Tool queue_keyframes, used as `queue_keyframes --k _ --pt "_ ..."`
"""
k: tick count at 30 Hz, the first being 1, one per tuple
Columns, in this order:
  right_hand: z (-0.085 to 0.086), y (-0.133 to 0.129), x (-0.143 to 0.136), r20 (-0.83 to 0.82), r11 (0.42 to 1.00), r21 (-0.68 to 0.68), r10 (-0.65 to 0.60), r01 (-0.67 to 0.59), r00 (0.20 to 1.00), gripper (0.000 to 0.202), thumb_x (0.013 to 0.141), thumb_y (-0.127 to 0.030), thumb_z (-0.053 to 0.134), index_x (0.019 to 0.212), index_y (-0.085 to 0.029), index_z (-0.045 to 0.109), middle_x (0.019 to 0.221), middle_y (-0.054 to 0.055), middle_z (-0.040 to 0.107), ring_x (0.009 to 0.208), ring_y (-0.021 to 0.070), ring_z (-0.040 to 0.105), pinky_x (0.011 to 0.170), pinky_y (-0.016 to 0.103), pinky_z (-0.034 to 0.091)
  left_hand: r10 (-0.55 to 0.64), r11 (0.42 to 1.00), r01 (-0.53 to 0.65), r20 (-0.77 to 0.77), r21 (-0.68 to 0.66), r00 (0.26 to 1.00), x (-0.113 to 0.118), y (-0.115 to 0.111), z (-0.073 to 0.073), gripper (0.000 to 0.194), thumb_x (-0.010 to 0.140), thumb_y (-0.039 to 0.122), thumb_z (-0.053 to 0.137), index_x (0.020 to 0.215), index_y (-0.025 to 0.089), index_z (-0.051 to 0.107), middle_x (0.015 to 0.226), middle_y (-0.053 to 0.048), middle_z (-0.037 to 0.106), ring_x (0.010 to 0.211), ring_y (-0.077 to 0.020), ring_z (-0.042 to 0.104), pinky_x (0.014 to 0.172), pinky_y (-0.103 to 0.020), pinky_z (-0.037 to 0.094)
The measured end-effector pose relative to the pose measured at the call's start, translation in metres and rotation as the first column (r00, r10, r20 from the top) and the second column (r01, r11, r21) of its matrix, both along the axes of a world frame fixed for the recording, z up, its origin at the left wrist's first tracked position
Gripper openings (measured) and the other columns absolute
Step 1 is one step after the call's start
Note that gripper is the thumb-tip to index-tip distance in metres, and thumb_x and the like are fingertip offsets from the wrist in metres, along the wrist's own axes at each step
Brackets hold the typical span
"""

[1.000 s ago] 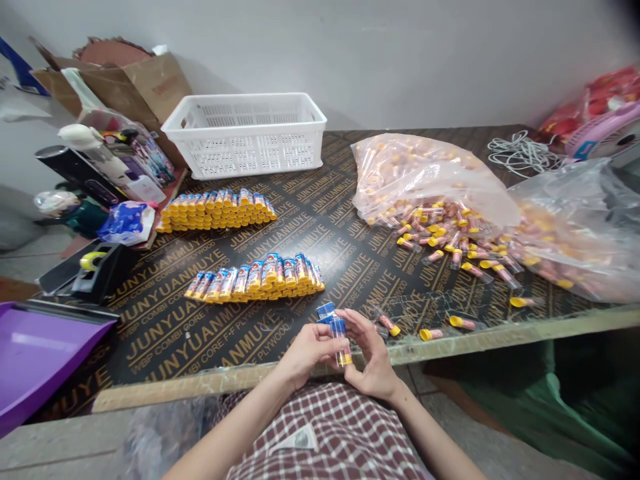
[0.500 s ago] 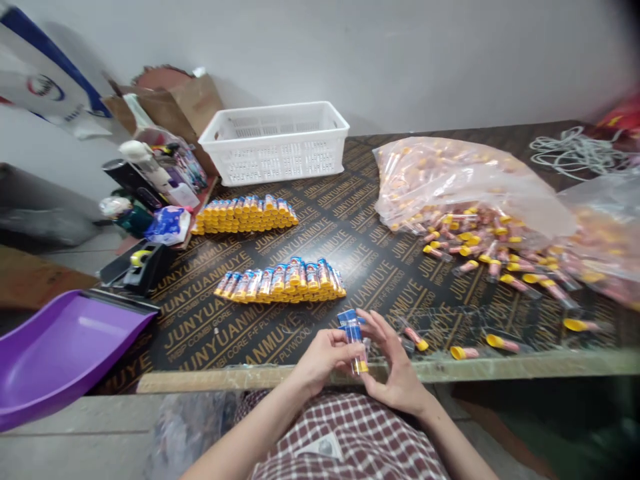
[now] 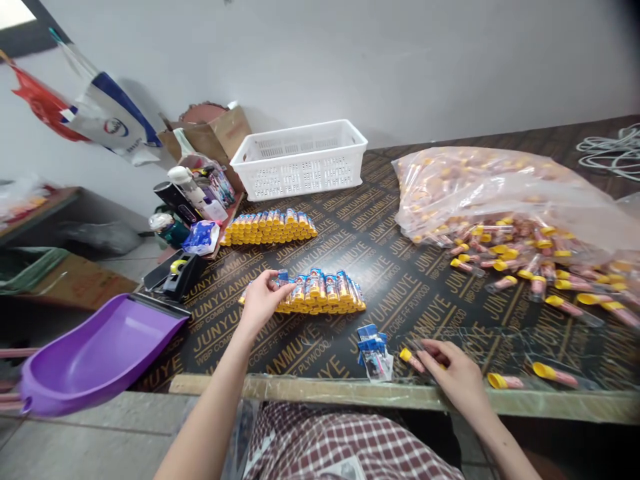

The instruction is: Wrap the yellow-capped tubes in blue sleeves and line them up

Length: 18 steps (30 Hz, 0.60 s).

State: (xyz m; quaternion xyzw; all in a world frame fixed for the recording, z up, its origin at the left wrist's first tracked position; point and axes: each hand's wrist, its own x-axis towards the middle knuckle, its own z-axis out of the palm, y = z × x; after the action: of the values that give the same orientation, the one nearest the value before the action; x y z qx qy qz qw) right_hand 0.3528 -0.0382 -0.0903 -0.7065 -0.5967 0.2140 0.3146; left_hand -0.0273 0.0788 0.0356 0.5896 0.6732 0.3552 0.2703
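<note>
Left hand (image 3: 260, 301) is out at the near row of labelled tubes (image 3: 320, 292), fingers curled on a labelled tube (image 3: 283, 280) at the row's left end, grip closed around it as it meets the stack. Right hand (image 3: 453, 370) is down by the tabletop (image 3: 350, 233) edge, fingertips pinched on a bare yellow-capped tube (image 3: 413, 359), and how tight that pinch is, I cannot tell for sure. Between the hands lies a small bundle of blue labels (image 3: 373, 347), just beside the right hand. By my reading there is a fair bit finished: that near row, plus a second, longer row (image 3: 270, 228) stacked farther back. But plenty is left, since loose unlabelled tubes (image 3: 505, 267) spill out of a big clear bag (image 3: 480, 183) on the right, with a few strays (image 3: 505, 381) along the front edge. Around the work: a white basket (image 3: 300, 159) at the back, a tape dispenser (image 3: 180, 272) and a purple scoop (image 3: 100, 347) to the left, clutter and a cardboard box (image 3: 215, 133) in the corner. Nothing blocks either hand; the strays sit close to the right wrist.
</note>
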Motion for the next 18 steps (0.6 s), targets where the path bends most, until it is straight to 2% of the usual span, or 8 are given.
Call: queue_keyframes --k 3,5,9,11,12,14,16,18 --pt "0.004 0.0 -0.009 -0.03 1.0 0.009 -0.002 0.002 1.0 0.032 0.073 -0.046 0.057 0.087 -0.02 0.069 0.076 0.005 0.066 0.062 0.0192 0.061 0.06 0.033 0.051 -0.057 0.998 0.052 -0.248 -0.025 0.967 0.0 0.012 -0.006 0.041 0.067 0.048 0.065 0.091 0.016 0.066 0.059 0.001 0.059 0.058 -0.016 0.055 0.057 -0.025 0.039" --pt "0.005 0.0 -0.01 -0.045 1.0 0.01 -0.004 0.004 0.999 0.031 0.074 -0.045 0.057 0.088 -0.02 0.069 0.078 0.006 0.066 0.064 0.0193 0.061 0.062 0.033 0.052 -0.046 0.999 0.049 -0.333 0.0 0.942 0.002 0.011 -0.004 0.038 0.072 0.049 0.06 0.09 0.016 0.068 0.061 -0.002 0.061 0.06 -0.0174 0.056 0.059 -0.026 0.039" --pt "0.008 -0.002 -0.01 -0.045 0.999 0.023 -0.025 0.026 0.999 0.029 0.073 -0.04 0.059 0.089 -0.018 0.068 0.078 0.006 0.064 0.067 0.0199 0.06 0.064 0.034 0.051 0.149 0.971 -0.089 -0.269 0.223 0.952 0.021 -0.011 0.003 0.035 0.082 0.047 0.049 0.084 0.017 0.067 0.065 -0.003 0.062 0.061 -0.0158 0.054 0.061 -0.025 0.038" --pt "0.01 -0.002 -0.012 -0.028 0.999 0.02 -0.038 0.039 0.999 0.025 0.072 -0.038 0.06 0.085 -0.018 0.068 0.074 0.006 0.062 0.065 0.0194 0.059 0.063 0.033 0.05 0.16 0.951 -0.106 -0.17 0.292 0.972 0.04 -0.029 0.002 0.034 0.084 0.044 0.047 0.072 0.017 0.064 0.062 -0.002 0.059 0.058 -0.014 0.051 0.06 -0.025 0.037" --pt "0.012 -0.001 -0.013 -0.021 0.999 0.016 -0.041 0.041 0.999 0.023 0.072 -0.038 0.059 0.081 -0.018 0.068 0.072 0.005 0.062 0.064 0.019 0.058 0.062 0.033 0.049 0.106 0.959 -0.066 -0.131 0.277 0.986 0.052 -0.038 -0.002 0.034 0.084 0.043 0.047 0.066 0.017 0.061 0.06 -0.001 0.057 0.057 -0.0135 0.049 0.059 -0.024 0.036" --pt "0.015 0.0 -0.014 -0.015 0.999 0.012 -0.032 0.032 0.999 0.021 0.074 -0.038 0.058 0.076 -0.019 0.067 0.07 0.004 0.061 0.064 0.019 0.058 0.063 0.033 0.048 -0.13 0.98 0.138 -0.062 0.143 0.99 0.078 -0.054 -0.018 0.03 0.083 0.039 0.051 0.065 0.018 0.061 0.059 0.0 0.056 0.057 -0.0133 0.049 0.058 -0.024 0.037" --pt "0.017 0.0 -0.015 -0.018 1.0 0.018 -0.014 0.015 1.0 0.023 0.077 -0.04 0.056 0.077 -0.02 0.067 0.074 0.005 0.062 0.07 0.0206 0.058 0.067 0.035 0.048 -0.374 0.927 0.374 -0.017 -0.023 0.927 0.103 -0.064 -0.039 0.019 0.078 0.036 0.058 0.074 0.018 0.065 0.068 -0.002 0.06 0.061 -0.0143 0.052 0.061 -0.025 0.038" --pt "0.02 -0.001 -0.015 -0.03 0.999 0.032 -0.002 0.003 1.0 0.025 0.08 -0.041 0.053 0.084 -0.02 0.065 0.082 0.006 0.064 0.079 0.0225 0.059 0.074 0.038 0.047 -0.479 0.871 0.472 -0.025 -0.133 0.877 0.121 -0.069 -0.061 0.016 0.073 0.032 0.064 0.081 0.019 0.066 0.076 -0.003 0.062 0.066 -0.0157 0.054 0.064 -0.026 0.039"
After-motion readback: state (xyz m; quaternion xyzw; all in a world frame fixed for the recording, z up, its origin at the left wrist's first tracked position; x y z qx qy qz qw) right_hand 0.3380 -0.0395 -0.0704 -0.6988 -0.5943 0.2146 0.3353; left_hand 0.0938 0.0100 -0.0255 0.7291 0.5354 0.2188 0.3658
